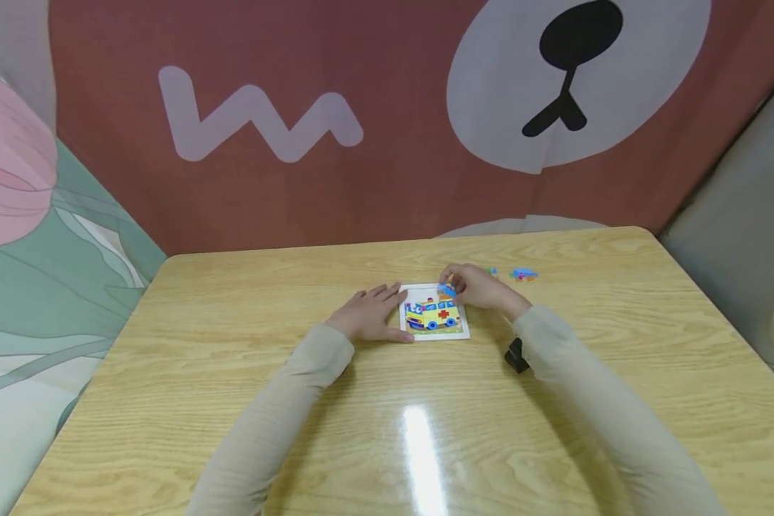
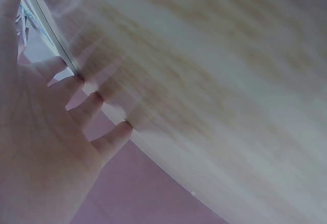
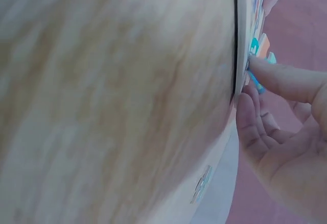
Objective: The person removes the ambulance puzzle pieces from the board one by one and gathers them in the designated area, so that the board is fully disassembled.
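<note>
A small jigsaw puzzle board [image 1: 419, 294] with a white frame lies on the table, showing a yellow ambulance [image 1: 429, 315] with a red cross. My left hand [image 1: 374, 314] rests at the board's left edge, its fingers spread and fairly straight. In the left wrist view, the fingertips of this hand [image 2: 56, 117] meet the table beside the frame. Over the board's upper right corner, my right hand [image 1: 480, 288] pinches a blue and orange puzzle piece [image 1: 446, 291]. The right wrist view shows the thumb against the blue piece [image 3: 257, 82] at the frame.
Several loose blue puzzle pieces [image 1: 524, 274] lie on the table beyond the right hand, with another piece [image 1: 492, 271] close behind the hand. A small black object [image 1: 517, 356] sits beside the right cuff. A printed curtain [image 1: 387, 186] hangs behind the wooden table [image 1: 245, 301].
</note>
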`<action>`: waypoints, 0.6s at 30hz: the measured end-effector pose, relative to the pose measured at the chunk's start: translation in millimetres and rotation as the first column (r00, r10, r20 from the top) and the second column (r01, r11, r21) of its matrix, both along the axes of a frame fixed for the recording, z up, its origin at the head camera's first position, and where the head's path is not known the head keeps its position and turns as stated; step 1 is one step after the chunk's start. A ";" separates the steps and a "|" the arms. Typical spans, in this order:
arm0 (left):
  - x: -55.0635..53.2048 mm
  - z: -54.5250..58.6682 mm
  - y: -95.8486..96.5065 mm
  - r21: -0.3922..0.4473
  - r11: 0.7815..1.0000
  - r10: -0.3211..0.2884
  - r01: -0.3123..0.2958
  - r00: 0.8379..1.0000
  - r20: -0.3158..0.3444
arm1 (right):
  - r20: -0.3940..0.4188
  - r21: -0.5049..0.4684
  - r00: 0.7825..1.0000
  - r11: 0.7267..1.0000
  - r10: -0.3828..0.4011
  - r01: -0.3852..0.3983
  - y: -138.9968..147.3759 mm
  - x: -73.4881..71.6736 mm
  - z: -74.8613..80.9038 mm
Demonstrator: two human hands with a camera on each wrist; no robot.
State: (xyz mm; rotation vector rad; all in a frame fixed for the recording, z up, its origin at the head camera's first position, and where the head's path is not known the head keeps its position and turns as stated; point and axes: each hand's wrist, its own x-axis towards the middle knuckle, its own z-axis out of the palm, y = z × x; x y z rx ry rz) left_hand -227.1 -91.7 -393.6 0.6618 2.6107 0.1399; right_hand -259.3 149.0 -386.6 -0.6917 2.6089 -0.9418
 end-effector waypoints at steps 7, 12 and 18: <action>-0.4 0.1 -0.3 0.001 1.000 -0.002 0.002 1.000 0.000 | 0.014 -0.072 0.999 0.997 -0.042 0.043 1.0 1.5 1.2; 0.0 0.8 -0.4 0.000 1.000 -0.008 0.008 1.000 -0.005 | 0.041 -0.104 0.997 0.992 -0.068 0.072 4.2 1.6 2.7; 1.2 2.4 -0.4 -0.005 1.000 -0.022 0.022 1.000 -0.004 | 0.148 -0.127 0.972 0.972 -0.181 0.200 14.2 0.8 9.9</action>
